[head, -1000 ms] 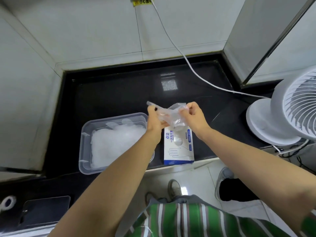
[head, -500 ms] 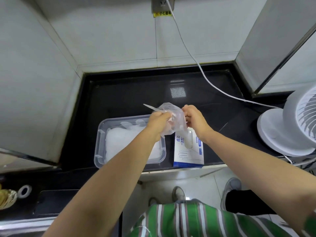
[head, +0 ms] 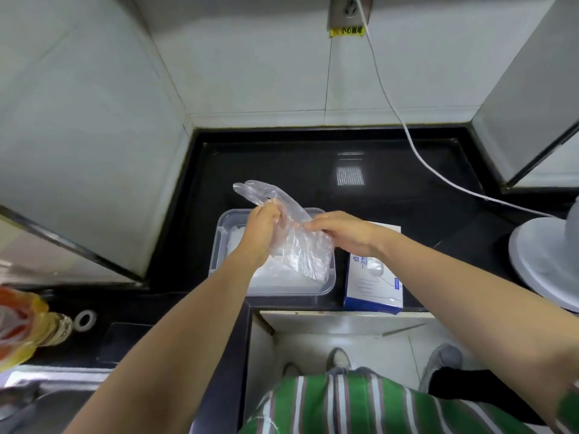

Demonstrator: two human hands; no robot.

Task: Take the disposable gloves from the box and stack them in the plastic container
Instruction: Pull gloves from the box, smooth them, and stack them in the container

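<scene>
Fingers (head: 274,213) of my left hand (head: 261,228) and right hand (head: 343,233): pinching one clear glove (head: 300,249), held above the plastic container (head: 329,281) of stacked gloves (head: 272,278). Glove box (head: 372,288): just beside it, on black worktop (head: 313,164).

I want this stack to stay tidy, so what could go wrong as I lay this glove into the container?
1. The glove, pinched between left hand and right hand over the container, hangs crumpled, so it may land bunched rather than flat.
2. The box sits at the counter front edge under your right forearm; a nudge might tip it off.
3. If the fan is running, it could lift the thin pile.
</scene>
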